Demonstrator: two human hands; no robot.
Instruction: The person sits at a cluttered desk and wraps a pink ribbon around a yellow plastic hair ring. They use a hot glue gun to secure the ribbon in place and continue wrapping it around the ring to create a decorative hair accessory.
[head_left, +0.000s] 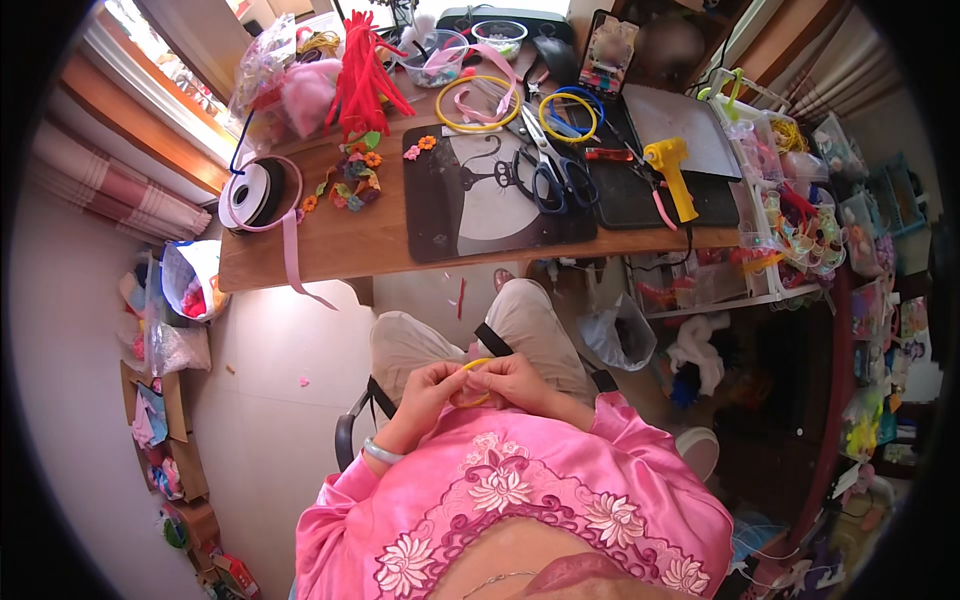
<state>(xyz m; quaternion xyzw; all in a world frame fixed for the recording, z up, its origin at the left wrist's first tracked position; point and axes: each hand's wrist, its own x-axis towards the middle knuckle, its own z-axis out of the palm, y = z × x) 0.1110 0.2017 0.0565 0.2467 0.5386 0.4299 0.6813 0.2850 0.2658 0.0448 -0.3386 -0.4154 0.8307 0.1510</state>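
Observation:
Over my lap, my left hand (433, 388) and my right hand (511, 379) meet around a small yellow ring (475, 364). Both hands pinch it with thumb and fingers. A bit of pink material shows between the hands, partly hidden by the fingers. Beyond them, on the wooden table, lie a larger yellow ring (439, 112) with pink ribbon (501, 64) across it, and a yellow and a blue ring together. Scissors (551, 161) rest on a cat-patterned mat (435, 225). To their right stands a yellow glue gun (677, 180) near pink-handled pliers (663, 210).
On the table's left are a ribbon spool (244, 196), felt flowers (352, 180) and red pipe cleaners (364, 82). A phone (607, 52) stands at the back. A white rack (757, 300) of supplies is at the right, with a plastic bag (619, 337) below the table.

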